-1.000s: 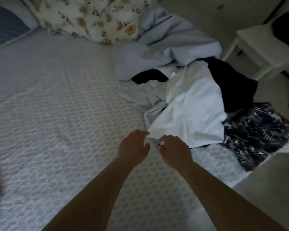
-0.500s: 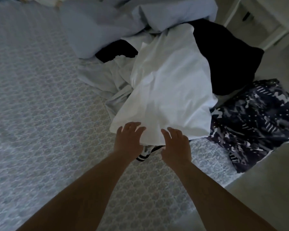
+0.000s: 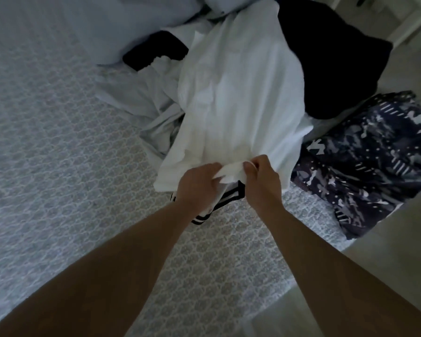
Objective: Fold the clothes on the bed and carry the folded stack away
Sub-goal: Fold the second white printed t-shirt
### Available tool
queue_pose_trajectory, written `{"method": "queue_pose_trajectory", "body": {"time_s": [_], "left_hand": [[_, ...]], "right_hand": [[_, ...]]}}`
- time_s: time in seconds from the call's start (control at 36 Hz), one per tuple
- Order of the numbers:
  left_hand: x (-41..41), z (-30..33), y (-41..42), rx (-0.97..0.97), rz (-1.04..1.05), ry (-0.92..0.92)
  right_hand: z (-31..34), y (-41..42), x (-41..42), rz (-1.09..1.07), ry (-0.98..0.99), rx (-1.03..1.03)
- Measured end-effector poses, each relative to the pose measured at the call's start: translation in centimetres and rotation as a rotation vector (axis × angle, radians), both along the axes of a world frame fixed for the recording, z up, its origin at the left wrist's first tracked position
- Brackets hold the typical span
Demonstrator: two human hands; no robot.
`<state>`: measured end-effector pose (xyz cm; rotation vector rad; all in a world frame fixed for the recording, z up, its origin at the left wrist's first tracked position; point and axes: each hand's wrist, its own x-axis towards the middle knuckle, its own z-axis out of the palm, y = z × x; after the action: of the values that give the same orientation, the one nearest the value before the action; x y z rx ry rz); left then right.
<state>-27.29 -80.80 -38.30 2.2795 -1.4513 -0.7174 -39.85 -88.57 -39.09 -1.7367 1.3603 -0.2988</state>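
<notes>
The dim bedroom holds a bed with a pale lattice-patterned cover (image 3: 58, 178), unsorted clothes heaped at its far right. Half a second ago both hands lay flat and spread; now the left hand (image 3: 197, 183) and right hand (image 3: 261, 181) each pinch the near hem of the white cotton garment (image 3: 241, 93) atop the pile. Folding has evidently only begun; nothing is stacked.

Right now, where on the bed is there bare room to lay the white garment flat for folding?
The bed is bare left of the left hand, from the grey-blue bedding to the near edge. Crowded on the right: the white garment, gripped by both hands, right hand, tops a pile with black clothing and a patterned dark garment.
</notes>
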Motion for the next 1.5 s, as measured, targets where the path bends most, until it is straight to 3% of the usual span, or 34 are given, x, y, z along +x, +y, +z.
{"method": "queue_pose_trajectory", "body": {"time_s": [0.08,0.25,0.39,0.47,0.75,0.83,1.0,1.11,1.17,1.22,1.31,1.36,1.42,1.5], "left_hand": [[1.0,3.1,0.1,0.031,0.095,0.154],[3.6,12.2,1.5,-0.035,0.174,0.34],[6.8,20.7,4.9,-0.14,0.283,0.468],[9.4,26.0,8.3,-0.221,0.337,0.488],[19.6,41.9,24.1,-0.558,0.54,0.296],[21.8,45.1,28.7,-0.636,0.644,0.283],[24.0,50.6,36.0,-0.716,0.786,0.194],[26.1,52.2,41.3,-0.759,0.95,-0.092],[26.1,52.6,43.0,-0.855,0.876,-0.217],[24.4,53.1,43.7,-0.872,0.626,-0.294],[22.5,52.9,43.9,-0.581,0.357,-0.454],[22.1,52.7,44.9,-0.529,0.423,-0.394],[22.4,52.9,46.4,-0.683,0.502,-0.268],[22.3,53.7,47.8,-0.749,0.503,-0.346]], "right_hand": [[3.8,0.2,-0.3,-0.006,-0.118,0.017],[12.7,1.0,1.0,0.441,0.205,-0.315],[19.8,2.0,4.0,0.579,0.302,-0.653],[24.4,3.4,5.5,0.5,0.344,-0.727],[38.7,12.3,12.0,0.272,0.285,-0.874],[42.3,14.9,13.9,0.221,0.135,-0.768],[49.0,21.4,19.4,0.35,-0.111,-0.572],[53.4,26.3,22.5,0.578,-0.214,-0.473],[54.9,29.0,23.9,0.683,-0.209,-0.481],[56.1,31.6,25.4,0.76,-0.221,-0.465],[57.6,35.3,27.2,0.87,-0.269,-0.513],[58.2,37.2,27.6,0.94,-0.309,-0.56],[58.6,38.1,27.8,0.974,-0.317,-0.633],[58.6,38.0,27.7,0.993,-0.258,-0.788]]}}
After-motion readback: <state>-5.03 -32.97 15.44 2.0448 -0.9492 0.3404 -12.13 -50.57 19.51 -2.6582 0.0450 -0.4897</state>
